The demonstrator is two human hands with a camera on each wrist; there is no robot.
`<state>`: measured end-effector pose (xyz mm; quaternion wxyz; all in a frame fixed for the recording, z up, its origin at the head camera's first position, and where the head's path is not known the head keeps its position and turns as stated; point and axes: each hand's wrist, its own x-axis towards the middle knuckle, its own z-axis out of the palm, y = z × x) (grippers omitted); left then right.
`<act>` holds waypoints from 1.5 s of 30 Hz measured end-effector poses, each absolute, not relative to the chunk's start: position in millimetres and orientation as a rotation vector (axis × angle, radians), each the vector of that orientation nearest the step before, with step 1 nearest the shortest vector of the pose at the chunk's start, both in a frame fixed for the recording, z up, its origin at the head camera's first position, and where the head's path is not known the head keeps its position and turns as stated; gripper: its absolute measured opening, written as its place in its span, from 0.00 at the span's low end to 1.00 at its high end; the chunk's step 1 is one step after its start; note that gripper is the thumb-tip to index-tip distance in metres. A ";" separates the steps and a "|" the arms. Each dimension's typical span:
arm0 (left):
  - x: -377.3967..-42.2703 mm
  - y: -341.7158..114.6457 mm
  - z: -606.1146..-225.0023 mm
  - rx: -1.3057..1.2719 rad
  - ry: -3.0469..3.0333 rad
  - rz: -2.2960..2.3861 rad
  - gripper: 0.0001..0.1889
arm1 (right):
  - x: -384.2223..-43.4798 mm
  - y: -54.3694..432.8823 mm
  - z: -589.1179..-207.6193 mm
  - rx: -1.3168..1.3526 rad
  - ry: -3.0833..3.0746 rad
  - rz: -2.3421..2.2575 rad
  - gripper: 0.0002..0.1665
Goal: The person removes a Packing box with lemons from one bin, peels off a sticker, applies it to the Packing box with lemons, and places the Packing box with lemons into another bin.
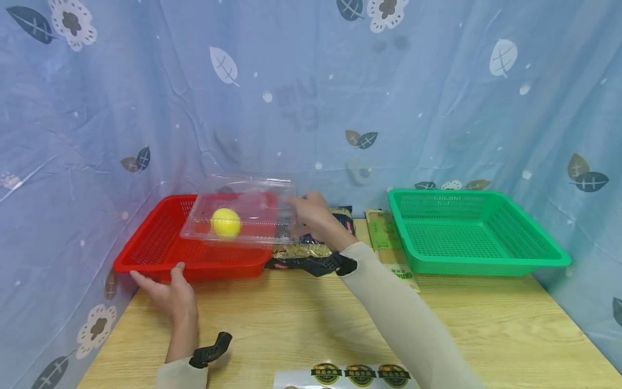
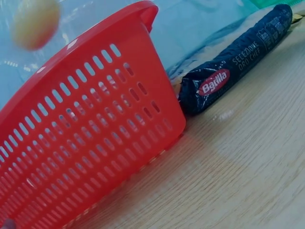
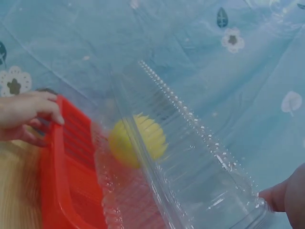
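My right hand (image 1: 316, 219) pinches the right end of a clear plastic clamshell box (image 1: 252, 229), its lid raised. The box hangs tilted over the red basket (image 1: 194, 270). A yellow ball (image 1: 225, 222) shows through the clear plastic; in the right wrist view the ball (image 3: 136, 140) lies behind a ridged wall of the box. At the basket's front left, my left hand (image 1: 175, 294) holds the rim, thumb over the edge. The left wrist view shows the basket's slotted side, with the ball (image 2: 35, 24) blurred above it.
A dark Barilla pasta bag (image 2: 228, 67) lies right beside the red basket. Farther right are a green and tan packet (image 1: 389, 243) and a green basket (image 1: 478, 265). A sheet of round stickers (image 1: 359, 374) lies at the front edge. A blue patterned curtain (image 1: 311, 108) encloses the table.
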<state>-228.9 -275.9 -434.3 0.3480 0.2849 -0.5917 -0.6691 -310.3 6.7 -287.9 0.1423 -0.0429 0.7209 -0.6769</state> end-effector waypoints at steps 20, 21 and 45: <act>-224.5 -276.2 -435.9 0.768 -1.568 -1.716 0.49 | -290.0 91.2 -300.9 -0.019 2.239 -1.927 0.33; -224.9 -275.8 -435.9 0.767 -1.568 -1.716 0.49 | -288.7 95.9 -302.4 -0.015 2.254 -1.916 0.33; -230.1 -270.2 -439.0 0.686 -1.530 -1.728 0.48 | -251.4 165.9 -341.9 0.040 2.167 -1.949 0.37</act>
